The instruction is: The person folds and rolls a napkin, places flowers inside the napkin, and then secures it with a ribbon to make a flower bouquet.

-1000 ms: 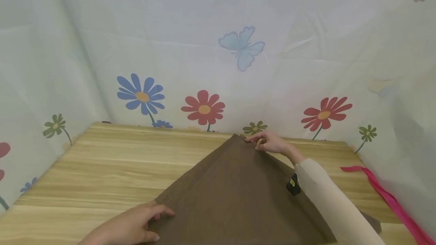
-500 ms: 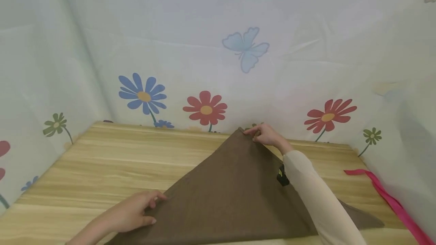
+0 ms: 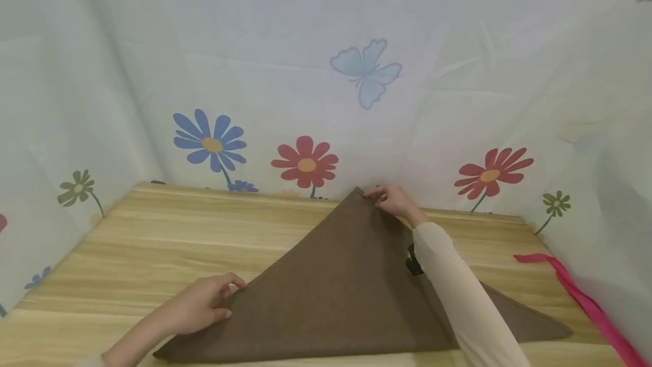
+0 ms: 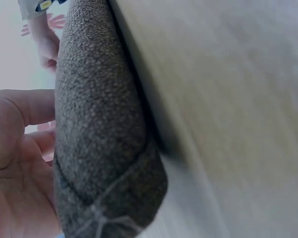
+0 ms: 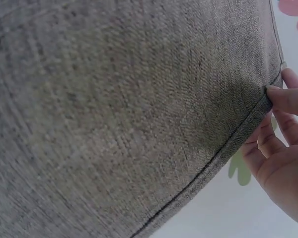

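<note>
A brown cloth [image 3: 326,276] with a stitched hem lies folded in a large triangle on the table in the head view. My right hand [image 3: 394,200] pinches the hem beside its peak at the back; the right wrist view shows the thumb [image 5: 288,99] on the near side of the cloth's edge. At the left slope, my left hand [image 3: 201,302] rests with bent, spread fingers and thumb against the cloth. From the left wrist, the thick folded edge [image 4: 99,109] hides the fingertips, while the palm [image 4: 20,188] shows.
A wood-grain table [image 3: 178,231] is enclosed by a pale curtain [image 3: 254,72] printed with flowers and a butterfly. Along the right side runs a pink ribbon [image 3: 575,296]. A dark strap-like device [image 3: 414,259] shows at my right sleeve [image 3: 458,282].
My right hand has drawn the peak slightly further back. The cloth's near edge has shifted away from me, and its left and right points have come into view. My left hand has moved up and left.
</note>
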A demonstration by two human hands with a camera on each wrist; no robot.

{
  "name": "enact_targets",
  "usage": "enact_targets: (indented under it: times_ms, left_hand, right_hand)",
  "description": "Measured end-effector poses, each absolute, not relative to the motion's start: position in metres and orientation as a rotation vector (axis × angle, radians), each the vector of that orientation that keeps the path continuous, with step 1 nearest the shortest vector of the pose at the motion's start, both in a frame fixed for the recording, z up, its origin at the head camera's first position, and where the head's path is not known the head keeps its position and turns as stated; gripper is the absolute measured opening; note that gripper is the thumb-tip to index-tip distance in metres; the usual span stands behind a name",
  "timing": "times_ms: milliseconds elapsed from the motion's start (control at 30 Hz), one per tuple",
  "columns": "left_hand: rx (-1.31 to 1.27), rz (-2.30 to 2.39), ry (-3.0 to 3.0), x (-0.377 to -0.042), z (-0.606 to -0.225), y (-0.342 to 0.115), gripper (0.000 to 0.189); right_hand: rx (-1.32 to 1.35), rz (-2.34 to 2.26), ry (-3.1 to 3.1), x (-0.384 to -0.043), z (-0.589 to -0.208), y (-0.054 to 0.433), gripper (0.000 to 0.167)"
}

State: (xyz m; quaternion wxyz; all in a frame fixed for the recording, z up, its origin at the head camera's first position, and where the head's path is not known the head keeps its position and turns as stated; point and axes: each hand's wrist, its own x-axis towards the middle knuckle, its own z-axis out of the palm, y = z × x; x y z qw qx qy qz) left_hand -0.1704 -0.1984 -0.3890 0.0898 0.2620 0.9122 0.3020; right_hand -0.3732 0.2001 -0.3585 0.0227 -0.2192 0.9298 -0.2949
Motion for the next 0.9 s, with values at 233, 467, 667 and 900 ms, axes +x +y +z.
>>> enact_targets:
  times_ms: [233,467,667,900]
  left_hand:
    - [0.771,0.887,2.727,-0.171,-0.39,-0.198,0.04]
    - [0.758,0.864,2.711,-0.171,-0.389,-0.198,0.038]
    - [0.733,0.891,2.665,-0.172,-0.389,-0.199,0.038]
    - [0.727,0.882,2.651,-0.173,-0.386,-0.199,0.039]
  right_hand:
    - [-0.518,-0.948,2.854,-0.376,-0.369,0.193,0.044]
    - [-0.542,-0.846,2.923,-0.378,-0.379,0.19,0.046]
    - [-0.53,-0.825,2.924,-0.38,-0.389,0.191,0.045]
    - [-0.543,-0.739,2.946,-0.38,-0.39,0.19,0.038]
